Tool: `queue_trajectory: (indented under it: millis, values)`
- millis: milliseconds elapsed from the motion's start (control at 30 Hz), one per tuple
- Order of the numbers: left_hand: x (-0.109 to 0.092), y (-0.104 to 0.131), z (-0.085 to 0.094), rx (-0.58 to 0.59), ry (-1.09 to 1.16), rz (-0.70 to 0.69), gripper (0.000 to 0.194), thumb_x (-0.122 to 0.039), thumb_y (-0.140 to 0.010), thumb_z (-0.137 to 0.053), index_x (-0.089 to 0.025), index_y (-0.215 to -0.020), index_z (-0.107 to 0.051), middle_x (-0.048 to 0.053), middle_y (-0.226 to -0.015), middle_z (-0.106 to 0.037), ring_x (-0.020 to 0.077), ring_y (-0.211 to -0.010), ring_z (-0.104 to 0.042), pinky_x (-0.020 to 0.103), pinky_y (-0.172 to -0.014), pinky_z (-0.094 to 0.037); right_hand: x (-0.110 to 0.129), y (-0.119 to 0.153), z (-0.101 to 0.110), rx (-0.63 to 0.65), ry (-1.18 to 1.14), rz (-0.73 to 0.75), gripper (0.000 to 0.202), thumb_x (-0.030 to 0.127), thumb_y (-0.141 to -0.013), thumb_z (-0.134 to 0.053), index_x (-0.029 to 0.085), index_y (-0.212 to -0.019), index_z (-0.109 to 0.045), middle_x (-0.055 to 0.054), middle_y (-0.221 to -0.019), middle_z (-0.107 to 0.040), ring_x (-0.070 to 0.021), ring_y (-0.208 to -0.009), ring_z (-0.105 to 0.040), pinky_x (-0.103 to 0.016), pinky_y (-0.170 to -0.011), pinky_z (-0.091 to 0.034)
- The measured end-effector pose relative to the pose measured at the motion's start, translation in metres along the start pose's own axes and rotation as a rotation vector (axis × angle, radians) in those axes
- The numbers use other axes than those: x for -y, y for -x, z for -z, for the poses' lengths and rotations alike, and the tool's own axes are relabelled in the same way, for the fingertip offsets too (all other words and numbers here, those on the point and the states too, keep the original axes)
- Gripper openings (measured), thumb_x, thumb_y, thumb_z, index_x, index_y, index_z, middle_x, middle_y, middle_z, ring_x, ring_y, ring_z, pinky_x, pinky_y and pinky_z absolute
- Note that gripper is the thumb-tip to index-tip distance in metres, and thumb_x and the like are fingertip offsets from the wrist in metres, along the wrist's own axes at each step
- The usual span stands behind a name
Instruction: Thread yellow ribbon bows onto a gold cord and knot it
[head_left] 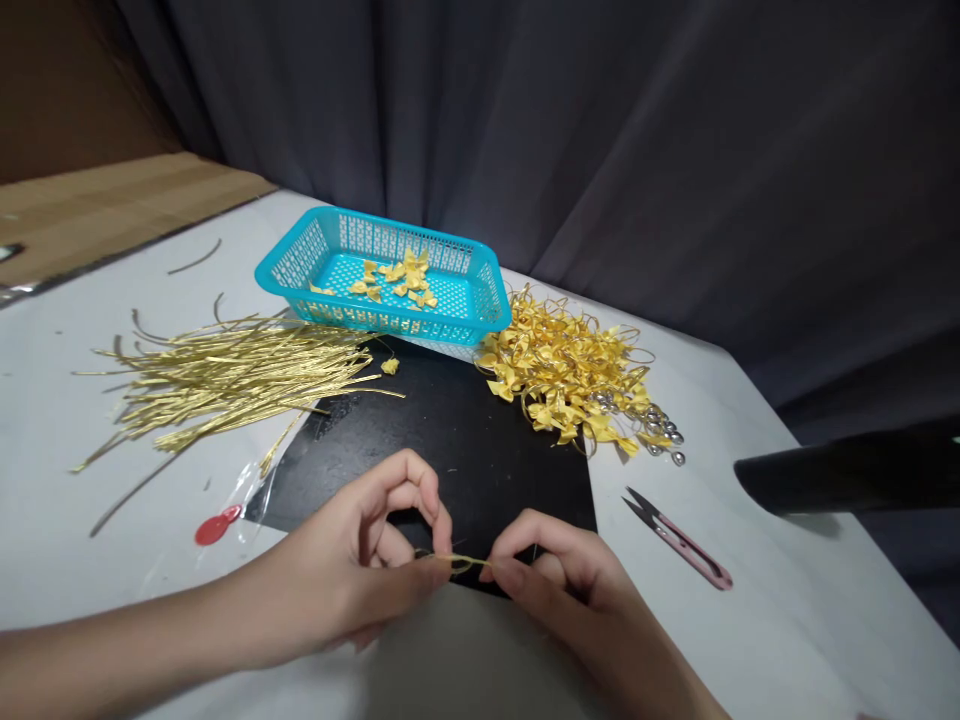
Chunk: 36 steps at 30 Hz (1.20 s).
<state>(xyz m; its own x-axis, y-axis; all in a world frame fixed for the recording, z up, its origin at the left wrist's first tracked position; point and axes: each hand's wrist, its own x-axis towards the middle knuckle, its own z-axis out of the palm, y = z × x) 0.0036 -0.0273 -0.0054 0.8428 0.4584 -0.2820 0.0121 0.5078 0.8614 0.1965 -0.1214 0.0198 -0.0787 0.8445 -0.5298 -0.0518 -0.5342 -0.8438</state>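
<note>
Between my two hands runs a thin gold cord [469, 562], looped or knotted near its middle. My left hand [390, 560] pinches one end between thumb and forefinger, with the other fingers curled. Thumb and forefinger of my right hand [551, 575] pinch the other end. Both hands are just above the near edge of a black mat [442, 440]. Whether the fingertips hide anything else, I cannot tell. Ahead on the mat lies a small yellow ribbon piece [390, 366].
A blue plastic basket [491, 290] holds several yellow bows [409, 275]. Gold cords [240, 375] lie in a bundle at left, near a red round tag [213, 528]. To the right are a pile of looped yellow bows [570, 370], silver bells [664, 430] and pink thread snips [682, 540].
</note>
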Motion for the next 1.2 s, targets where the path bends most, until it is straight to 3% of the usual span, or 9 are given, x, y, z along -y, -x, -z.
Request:
queue_trajectory:
  millis: [367, 567, 667, 733, 800, 900, 1000, 1100, 1200]
  values:
    - [-0.006, -0.003, 0.000, -0.024, 0.102, -0.082, 0.025, -0.020, -0.084, -0.070, -0.022, -0.088, -0.045, -0.005, -0.085, -0.062, -0.0050, -0.034, -0.036, 0.003, -0.032, -0.032, 0.003, 0.000, 0.004, 0.042, 0.293, 0.168, 0.032, 0.045, -0.087, -0.065, 0.016, -0.074, -0.062, 0.010, -0.046, -0.031, -0.0058, -0.044, -0.023, -0.021, -0.042, -0.017]
    - [-0.006, -0.002, 0.000, -0.041, 0.081, -0.076, 0.025, -0.020, -0.084, -0.070, -0.021, -0.089, -0.045, -0.005, -0.085, -0.061, -0.0046, -0.036, -0.038, 0.003, -0.034, -0.033, 0.006, 0.004, 0.002, 0.064, 0.394, 0.157, 0.025, 0.038, -0.087, -0.062, 0.017, -0.075, -0.064, 0.009, -0.047, -0.035, -0.0070, -0.043, -0.029, -0.021, -0.043, -0.021]
    - [-0.006, -0.002, -0.001, -0.033, 0.070, -0.066, 0.026, -0.019, -0.083, -0.070, -0.022, -0.089, -0.045, -0.005, -0.085, -0.061, -0.0043, -0.037, -0.038, 0.003, -0.034, -0.033, 0.009, 0.005, 0.000, -0.012, 0.495, 0.244, 0.012, 0.030, -0.083, -0.066, 0.021, -0.090, -0.068, 0.003, -0.069, -0.053, -0.0093, -0.053, -0.038, -0.022, -0.049, -0.029]
    - [-0.006, -0.002, -0.001, -0.027, 0.062, -0.049, 0.025, -0.019, -0.084, -0.069, -0.021, -0.089, -0.045, -0.005, -0.085, -0.061, -0.0042, -0.036, -0.039, 0.003, -0.034, -0.032, 0.009, 0.005, -0.002, -0.114, 0.518, 0.336, 0.019, 0.027, -0.081, -0.069, 0.024, -0.100, -0.068, -0.001, -0.088, -0.058, -0.0107, -0.060, -0.041, -0.023, -0.056, -0.034]
    - [-0.006, -0.002, -0.002, -0.027, 0.051, -0.035, 0.024, -0.019, -0.085, -0.068, -0.021, -0.088, -0.045, -0.005, -0.085, -0.061, -0.0044, -0.036, -0.038, 0.004, -0.034, -0.031, 0.006, 0.002, -0.005, -0.171, 0.469, 0.382, 0.022, 0.026, -0.079, -0.071, 0.024, -0.101, -0.068, -0.003, -0.096, -0.057, -0.0104, -0.060, -0.042, -0.024, -0.058, -0.037]
    - [-0.004, -0.003, -0.003, -0.018, 0.052, -0.025, 0.024, -0.020, -0.085, -0.068, -0.021, -0.089, -0.045, -0.005, -0.085, -0.062, -0.0046, -0.035, -0.038, 0.004, -0.033, -0.030, -0.001, -0.003, -0.011, -0.149, 0.330, 0.358, 0.022, 0.027, -0.078, -0.073, 0.023, -0.099, -0.068, -0.004, -0.101, -0.058, -0.0086, -0.056, -0.042, -0.024, -0.053, -0.036]
    - [-0.004, -0.003, -0.003, -0.015, 0.052, -0.018, 0.024, -0.020, -0.085, -0.069, -0.021, -0.089, -0.045, -0.005, -0.085, -0.062, -0.0046, -0.035, -0.039, 0.003, -0.033, -0.029, -0.007, -0.005, -0.015, -0.122, 0.221, 0.359, 0.011, 0.030, -0.082, -0.070, 0.021, -0.089, -0.070, -0.004, -0.094, -0.060, -0.0081, -0.053, -0.041, -0.023, -0.048, -0.032]
    - [-0.006, -0.003, -0.004, -0.040, 0.044, -0.022, 0.023, -0.021, -0.084, -0.069, -0.021, -0.091, -0.047, -0.004, -0.087, -0.061, -0.0047, -0.036, -0.039, 0.003, -0.033, -0.029, -0.009, -0.007, -0.017, -0.134, 0.166, 0.370, 0.013, 0.031, -0.084, -0.068, 0.019, -0.078, -0.069, -0.003, -0.084, -0.059, -0.0089, -0.055, -0.040, -0.024, -0.050, -0.030]
    - [-0.009, -0.001, -0.005, -0.042, 0.074, 0.016, 0.024, -0.026, -0.085, -0.067, -0.023, -0.101, -0.050, 0.001, -0.106, -0.059, -0.0018, -0.039, -0.048, 0.005, -0.031, -0.034, -0.010, -0.008, -0.018, -0.163, 0.034, 0.348, 0.016, 0.033, -0.084, -0.070, 0.020, -0.075, -0.069, -0.001, -0.080, -0.055, -0.0099, -0.059, -0.042, -0.024, -0.052, -0.030]
